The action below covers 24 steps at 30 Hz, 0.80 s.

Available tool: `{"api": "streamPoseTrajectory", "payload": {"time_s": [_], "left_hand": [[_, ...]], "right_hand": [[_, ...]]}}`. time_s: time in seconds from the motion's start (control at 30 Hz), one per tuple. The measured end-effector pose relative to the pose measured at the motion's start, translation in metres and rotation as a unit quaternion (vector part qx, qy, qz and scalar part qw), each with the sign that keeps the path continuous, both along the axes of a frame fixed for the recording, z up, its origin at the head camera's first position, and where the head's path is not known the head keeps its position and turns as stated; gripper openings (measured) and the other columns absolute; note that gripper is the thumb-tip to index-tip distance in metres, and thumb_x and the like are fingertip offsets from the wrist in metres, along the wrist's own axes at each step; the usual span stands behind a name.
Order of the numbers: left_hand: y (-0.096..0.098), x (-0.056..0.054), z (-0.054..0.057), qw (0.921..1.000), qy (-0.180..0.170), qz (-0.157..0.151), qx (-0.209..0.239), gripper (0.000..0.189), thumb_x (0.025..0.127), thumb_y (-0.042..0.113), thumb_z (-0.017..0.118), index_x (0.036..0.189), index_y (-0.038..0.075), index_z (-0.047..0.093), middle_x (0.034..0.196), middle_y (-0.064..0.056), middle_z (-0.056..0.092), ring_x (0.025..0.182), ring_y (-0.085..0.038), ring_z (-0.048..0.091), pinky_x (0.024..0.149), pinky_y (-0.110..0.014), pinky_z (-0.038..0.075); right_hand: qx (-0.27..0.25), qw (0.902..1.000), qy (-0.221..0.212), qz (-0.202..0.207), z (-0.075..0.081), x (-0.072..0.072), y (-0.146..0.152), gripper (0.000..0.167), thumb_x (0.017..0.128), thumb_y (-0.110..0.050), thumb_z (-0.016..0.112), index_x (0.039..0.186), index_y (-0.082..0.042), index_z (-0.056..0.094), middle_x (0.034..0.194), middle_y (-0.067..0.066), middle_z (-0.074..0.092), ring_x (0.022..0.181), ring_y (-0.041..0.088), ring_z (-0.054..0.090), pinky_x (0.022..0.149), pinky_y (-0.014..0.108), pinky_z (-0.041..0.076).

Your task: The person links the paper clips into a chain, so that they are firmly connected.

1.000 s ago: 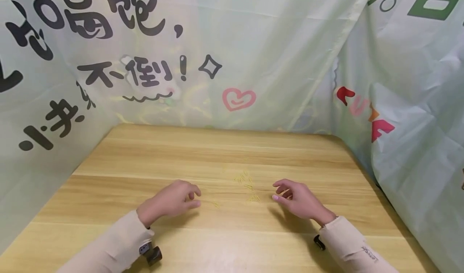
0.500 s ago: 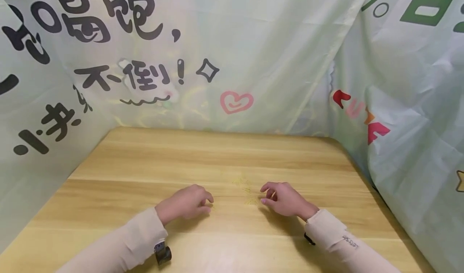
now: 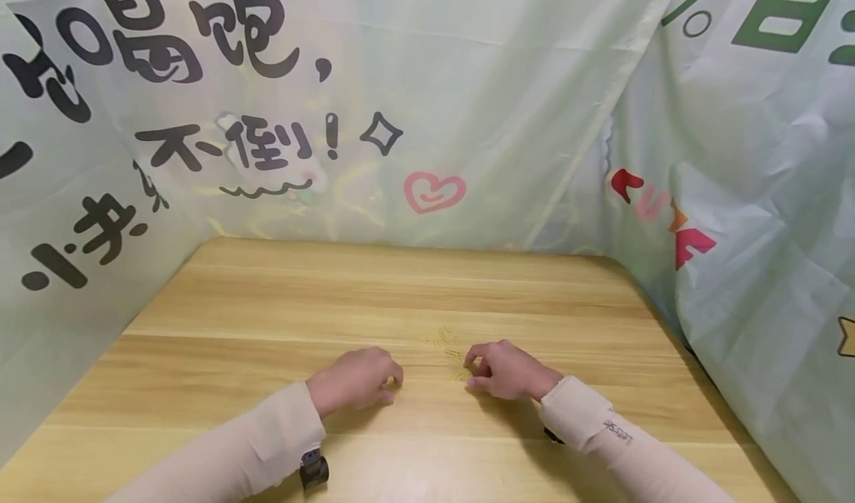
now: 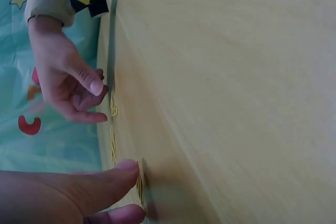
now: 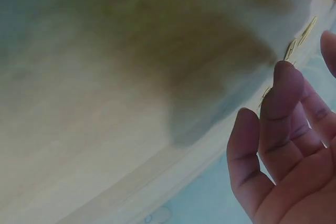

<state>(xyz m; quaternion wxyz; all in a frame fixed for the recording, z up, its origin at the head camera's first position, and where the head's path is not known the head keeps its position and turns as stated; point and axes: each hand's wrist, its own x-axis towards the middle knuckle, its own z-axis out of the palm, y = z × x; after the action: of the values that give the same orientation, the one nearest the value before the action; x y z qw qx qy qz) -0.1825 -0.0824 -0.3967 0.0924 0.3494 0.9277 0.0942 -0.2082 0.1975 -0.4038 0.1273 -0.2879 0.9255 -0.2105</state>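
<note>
My left hand [image 3: 357,378] is low over the wooden table, thumb and index finger bent with a gap between them. In the left wrist view, a few thin yellow paper clips [image 4: 139,184] show in that gap; no firm pinch on them is visible. My right hand [image 3: 510,370] hovers at the right of a loose scatter of yellow paper clips [image 3: 454,354], its fingers loosely bent and thumb apart. The right wrist view shows more paper clips [image 5: 300,39] just beyond the fingertips of that hand, with nothing held.
The wooden table [image 3: 427,458] has a printed cloth [image 3: 514,117] hanging behind it and along both sides. Paper clips lie between the two hands, trailing toward the back. Each sleeve has a dark wrist camera [image 3: 314,469] under it.
Both hands have come inward toward each other and the paper clips. The left thumb and index finger have come down around the leftmost clips. The head view has shifted slightly.
</note>
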Motion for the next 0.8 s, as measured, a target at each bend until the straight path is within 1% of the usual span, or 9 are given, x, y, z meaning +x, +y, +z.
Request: {"api": "streamPoseTrajectory", "payload": {"time_s": [0.1, 0.2, 0.23, 0.33, 0.4, 0.43, 0.5, 0.63, 0.8], "left_hand": [[0.003, 0.0, -0.001, 0.9999, 0.009, 0.0, -0.009, 0.011, 0.083, 0.02, 0.078, 0.092, 0.016, 0.073, 0.092, 0.003, 0.067, 0.084, -0.013, 0.063, 0.073, -0.029, 0.053], [0.005, 0.0, -0.003, 0.9995, 0.029, -0.004, -0.007, 0.006, 0.083, 0.014, 0.077, 0.086, 0.016, 0.072, 0.089, 0.004, 0.067, 0.083, -0.013, 0.062, 0.072, -0.028, 0.053], [0.006, 0.0, -0.005, 0.9995, 0.03, -0.005, -0.002, 0.007, 0.083, 0.011, 0.075, 0.082, 0.016, 0.071, 0.085, 0.005, 0.066, 0.078, -0.011, 0.061, 0.068, -0.026, 0.052], [0.006, 0.002, -0.008, 0.9994, 0.033, -0.01, 0.009, 0.018, 0.082, 0.005, 0.074, 0.071, 0.017, 0.065, 0.076, 0.009, 0.06, 0.068, -0.006, 0.053, 0.06, -0.023, 0.048], [0.006, 0.003, -0.01, 0.9994, 0.032, -0.011, 0.013, 0.023, 0.081, 0.005, 0.075, 0.067, 0.018, 0.062, 0.072, 0.011, 0.057, 0.065, -0.004, 0.049, 0.058, -0.021, 0.045], [0.006, 0.004, -0.011, 0.9994, 0.03, -0.01, 0.016, 0.025, 0.082, 0.005, 0.075, 0.067, 0.019, 0.061, 0.072, 0.012, 0.056, 0.065, -0.004, 0.048, 0.058, -0.021, 0.044], [0.007, 0.004, -0.01, 0.999, 0.038, -0.01, 0.021, 0.024, 0.081, 0.007, 0.077, 0.067, 0.019, 0.061, 0.073, 0.012, 0.057, 0.067, -0.003, 0.049, 0.059, -0.021, 0.045], [0.008, 0.002, -0.008, 0.9983, 0.051, -0.012, 0.026, 0.024, 0.08, 0.008, 0.078, 0.068, 0.018, 0.061, 0.074, 0.011, 0.056, 0.068, -0.005, 0.05, 0.059, -0.022, 0.045], [0.008, 0.001, -0.005, 0.999, 0.04, -0.012, 0.016, 0.025, 0.081, 0.006, 0.077, 0.068, 0.017, 0.059, 0.073, 0.011, 0.052, 0.067, -0.006, 0.047, 0.059, -0.022, 0.043]], "right_hand": [[0.003, 1.0, -0.009, 0.0, -0.001, -0.001, -0.003, 0.026, 0.088, -0.018, 0.073, 0.11, -0.008, 0.065, 0.078, -0.005, 0.062, 0.066, 0.009, 0.055, 0.066, 0.031, 0.049], [0.003, 0.9999, -0.01, -0.004, -0.002, -0.002, -0.006, 0.025, 0.087, -0.017, 0.074, 0.109, -0.007, 0.065, 0.076, -0.005, 0.061, 0.065, 0.009, 0.055, 0.065, 0.032, 0.049], [0.002, 0.9999, -0.01, -0.004, -0.003, -0.002, -0.007, 0.025, 0.087, -0.016, 0.074, 0.108, -0.007, 0.065, 0.075, -0.005, 0.061, 0.065, 0.009, 0.055, 0.064, 0.032, 0.049], [0.004, 0.9999, -0.01, 0.003, -0.005, -0.001, -0.009, 0.022, 0.086, -0.013, 0.075, 0.104, -0.007, 0.065, 0.069, -0.006, 0.059, 0.06, 0.008, 0.052, 0.061, 0.029, 0.047], [0.003, 0.9999, -0.011, 0.012, -0.007, 0.0, -0.009, 0.02, 0.086, -0.011, 0.074, 0.102, -0.007, 0.064, 0.065, -0.007, 0.056, 0.056, 0.006, 0.049, 0.058, 0.027, 0.045], [0.004, 0.9998, -0.009, 0.016, -0.007, 0.0, -0.009, 0.019, 0.085, -0.009, 0.074, 0.102, -0.007, 0.064, 0.063, -0.007, 0.055, 0.054, 0.006, 0.048, 0.057, 0.026, 0.044], [0.001, 0.9999, 0.0, 0.017, -0.006, -0.001, -0.009, 0.018, 0.084, -0.006, 0.074, 0.099, -0.007, 0.064, 0.062, -0.007, 0.054, 0.053, 0.006, 0.046, 0.055, 0.026, 0.044], [0.003, 0.9998, 0.018, 0.011, -0.001, -0.002, -0.01, 0.017, 0.083, -0.003, 0.075, 0.095, -0.008, 0.064, 0.065, -0.006, 0.055, 0.057, 0.008, 0.049, 0.058, 0.028, 0.045], [0.001, 0.9996, 0.022, 0.017, -0.001, -0.004, -0.01, 0.016, 0.082, -0.002, 0.075, 0.087, -0.01, 0.062, 0.063, -0.005, 0.052, 0.056, 0.008, 0.045, 0.056, 0.027, 0.043]]}}
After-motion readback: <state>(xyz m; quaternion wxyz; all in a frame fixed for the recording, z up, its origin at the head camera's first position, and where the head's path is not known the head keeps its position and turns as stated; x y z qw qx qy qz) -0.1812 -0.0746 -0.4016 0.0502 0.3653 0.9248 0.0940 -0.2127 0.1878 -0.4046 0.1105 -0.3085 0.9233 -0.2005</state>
